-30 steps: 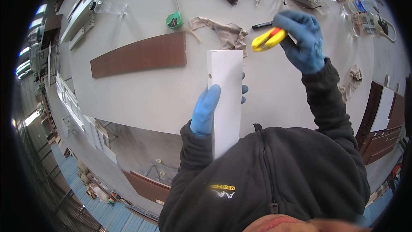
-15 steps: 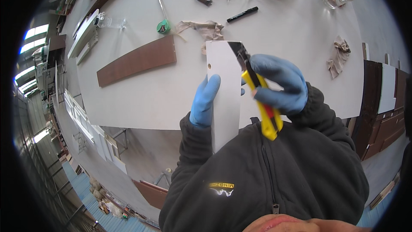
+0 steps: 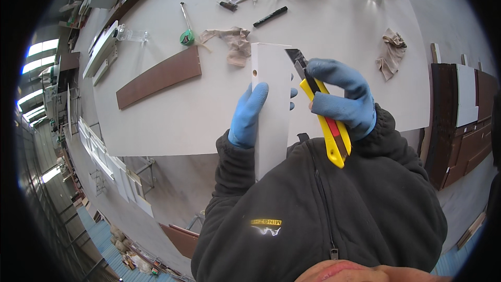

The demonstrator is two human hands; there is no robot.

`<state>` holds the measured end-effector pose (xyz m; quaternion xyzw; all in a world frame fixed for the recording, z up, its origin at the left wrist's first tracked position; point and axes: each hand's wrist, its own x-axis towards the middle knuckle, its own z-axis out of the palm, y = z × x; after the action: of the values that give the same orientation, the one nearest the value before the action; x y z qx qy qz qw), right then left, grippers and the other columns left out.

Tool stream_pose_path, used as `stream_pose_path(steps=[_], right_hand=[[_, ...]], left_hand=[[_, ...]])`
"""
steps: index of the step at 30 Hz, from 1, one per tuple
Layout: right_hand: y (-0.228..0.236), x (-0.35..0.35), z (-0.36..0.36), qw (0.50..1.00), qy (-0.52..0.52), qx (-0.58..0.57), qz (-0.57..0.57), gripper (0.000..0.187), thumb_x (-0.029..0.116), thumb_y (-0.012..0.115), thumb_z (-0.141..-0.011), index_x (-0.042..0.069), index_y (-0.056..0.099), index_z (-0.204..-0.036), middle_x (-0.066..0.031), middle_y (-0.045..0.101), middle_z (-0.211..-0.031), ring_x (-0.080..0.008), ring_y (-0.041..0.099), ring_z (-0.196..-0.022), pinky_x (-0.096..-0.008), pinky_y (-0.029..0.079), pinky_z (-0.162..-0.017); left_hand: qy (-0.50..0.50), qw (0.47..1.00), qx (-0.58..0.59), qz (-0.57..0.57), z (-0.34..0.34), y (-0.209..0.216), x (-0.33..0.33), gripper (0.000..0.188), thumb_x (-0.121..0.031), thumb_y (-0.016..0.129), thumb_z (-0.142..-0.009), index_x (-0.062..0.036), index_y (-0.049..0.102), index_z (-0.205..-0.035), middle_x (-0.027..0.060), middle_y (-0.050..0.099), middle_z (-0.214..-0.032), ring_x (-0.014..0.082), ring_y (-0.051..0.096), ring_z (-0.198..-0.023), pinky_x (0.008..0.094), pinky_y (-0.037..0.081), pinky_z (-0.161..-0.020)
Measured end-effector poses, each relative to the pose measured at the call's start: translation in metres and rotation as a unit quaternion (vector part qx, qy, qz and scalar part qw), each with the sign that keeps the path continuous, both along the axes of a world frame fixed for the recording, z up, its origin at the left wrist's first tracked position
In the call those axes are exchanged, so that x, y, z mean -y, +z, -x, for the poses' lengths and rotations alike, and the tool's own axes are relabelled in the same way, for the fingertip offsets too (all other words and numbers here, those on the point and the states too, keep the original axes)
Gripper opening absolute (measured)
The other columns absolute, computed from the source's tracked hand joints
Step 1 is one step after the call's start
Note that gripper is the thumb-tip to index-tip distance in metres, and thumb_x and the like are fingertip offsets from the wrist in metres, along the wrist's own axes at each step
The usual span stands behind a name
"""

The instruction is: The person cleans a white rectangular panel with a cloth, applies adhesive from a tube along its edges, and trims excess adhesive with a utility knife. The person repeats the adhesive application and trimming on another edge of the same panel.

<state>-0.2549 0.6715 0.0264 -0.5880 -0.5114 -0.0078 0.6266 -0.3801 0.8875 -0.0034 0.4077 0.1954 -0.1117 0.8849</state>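
Left grip (image 3: 248, 117) clasps the white board (image 3: 272, 120) mid-frame, probably to steady it; right grip (image 3: 345, 98) holds the yellow knife (image 3: 331, 133) alongside.

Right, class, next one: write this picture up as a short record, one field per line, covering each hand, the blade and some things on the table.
Left hand: blue-gloved, holding white board
Board detail: small round hole near far end
Right hand: blue-gloved, holding yellow-and-black utility knife
Blade: extended, at board's far right corner; contact unclear
Table: brown panel, green tape measure, black marker, crumpled beige cloths
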Motion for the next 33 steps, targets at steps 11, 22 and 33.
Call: stream_pose_path(steps=[11, 22, 33], right_hand=[[-0.001, 0.048, 0.003, 0.993, 0.065, 0.016, 0.100, 0.033, 0.003, 0.076, -0.091, 0.001, 0.067, -0.122, -0.0274, 0.061, -0.143, -0.0362, 0.073, -0.113, -0.0382, 0.062, -0.095], [0.002, 0.061, 0.018, 0.829, 0.445, -0.320, -0.108, 0.044, 0.014, 0.062, -0.106, -0.005, 0.056, -0.145, -0.0460, 0.036, -0.156, -0.0564, 0.048, -0.141, -0.0580, 0.037, -0.119], [-0.004, 0.071, 0.028, 0.480, 0.722, -0.467, -0.173, 0.054, 0.014, 0.047, -0.107, -0.007, 0.044, -0.156, -0.0381, 0.018, -0.169, -0.0578, 0.014, -0.158, -0.0629, 0.010, -0.127]], left_hand=[[0.006, 1.000, -0.007, 0.012, -0.012, -0.002, 0.025, 0.052, -0.040, 0.048, -0.112, -0.0009, 0.051, -0.146, 0.0146, 0.069, -0.125, 0.0213, 0.069, -0.107, 0.0364, 0.057, -0.093], [-0.031, 0.998, -0.009, -0.048, -0.017, 0.007, 0.041, 0.073, -0.053, 0.051, -0.107, -0.0014, 0.041, -0.158, 0.0161, 0.053, -0.153, 0.0259, 0.061, -0.126, 0.0427, 0.050, -0.108], [-0.035, 0.998, 0.017, -0.051, -0.027, 0.008, 0.049, 0.072, -0.049, 0.053, -0.107, 0.0005, 0.040, -0.158, 0.0190, 0.052, -0.153, 0.0280, 0.061, -0.129, 0.0434, 0.051, -0.106]])
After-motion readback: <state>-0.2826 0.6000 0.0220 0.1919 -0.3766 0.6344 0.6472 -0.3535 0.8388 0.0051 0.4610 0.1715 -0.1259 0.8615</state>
